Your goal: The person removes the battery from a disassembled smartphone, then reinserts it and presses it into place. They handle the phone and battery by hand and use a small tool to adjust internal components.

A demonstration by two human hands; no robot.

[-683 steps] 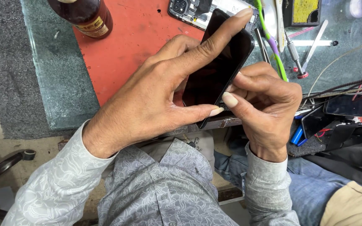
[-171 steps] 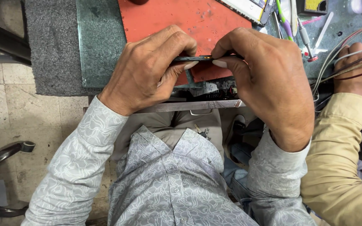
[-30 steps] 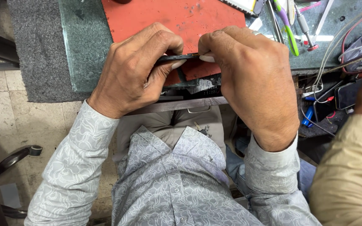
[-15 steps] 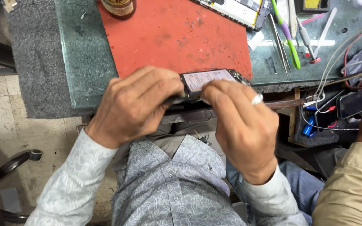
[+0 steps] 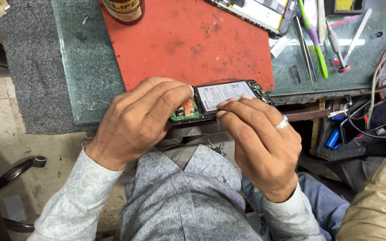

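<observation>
An opened phone (image 5: 222, 98) lies back up at the near edge of the red mat (image 5: 193, 40). Its white battery and green circuit board are exposed. My left hand (image 5: 141, 120) grips its left end, fingers curled over the board. My right hand (image 5: 258, 138), with a ring on one finger, holds the near long edge, fingertips resting on the battery.
A brown bottle (image 5: 123, 9) stands at the mat's far edge. Another opened phone (image 5: 255, 13) lies at the back. Tweezers, a green-handled tool (image 5: 311, 40) and screwdrivers lie on the green bench top right of the mat. Cables (image 5: 380, 107) hang at right. Another person's tan sleeve (image 5: 376, 201) is lower right.
The phone was held edge-on between both hands a second ago. It now lies flat with its open back facing up, and my hands sit lower, at the bench's near edge.
</observation>
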